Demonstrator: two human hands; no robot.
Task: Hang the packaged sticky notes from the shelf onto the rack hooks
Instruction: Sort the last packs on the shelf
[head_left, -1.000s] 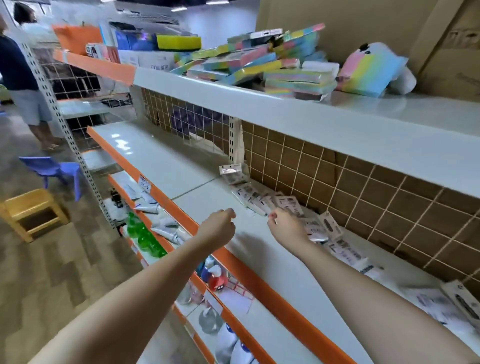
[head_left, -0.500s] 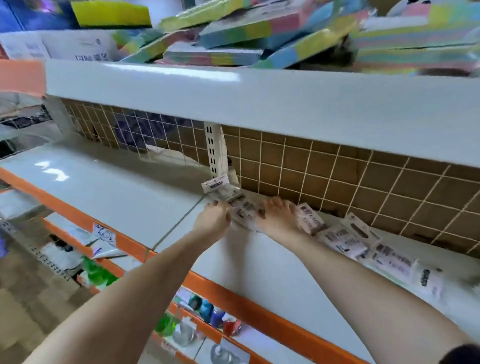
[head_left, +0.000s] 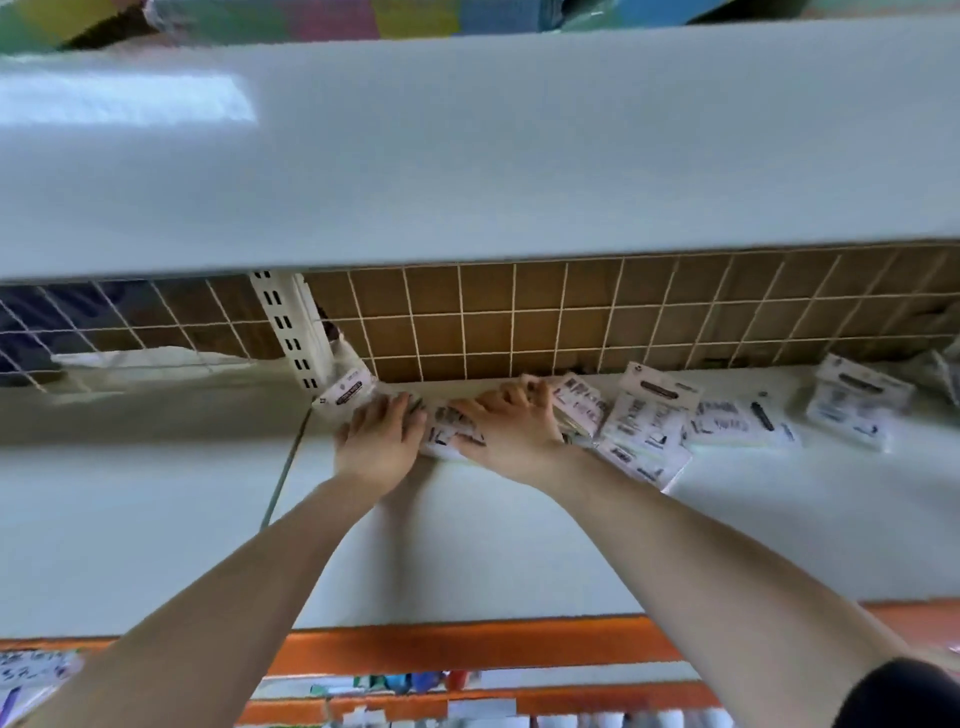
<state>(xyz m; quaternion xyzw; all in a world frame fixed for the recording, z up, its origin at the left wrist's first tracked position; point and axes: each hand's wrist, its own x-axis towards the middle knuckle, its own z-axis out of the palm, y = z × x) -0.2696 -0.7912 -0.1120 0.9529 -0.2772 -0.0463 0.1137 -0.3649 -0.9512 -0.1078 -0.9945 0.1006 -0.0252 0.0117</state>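
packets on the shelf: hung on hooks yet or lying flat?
Lying flat. The packets are strewn along the shelf against the grid back panel; none hangs, no hooks visible.

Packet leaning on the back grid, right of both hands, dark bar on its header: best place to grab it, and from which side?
Take the packet by its top header edge, coming from the front and above. It stands tilted against the wire grid with that edge raised and free, while its lower part overlaps other packets on the shelf. The right hand is nearest. A thumb-and-finger pinch should do; the hang hole is not discernible.
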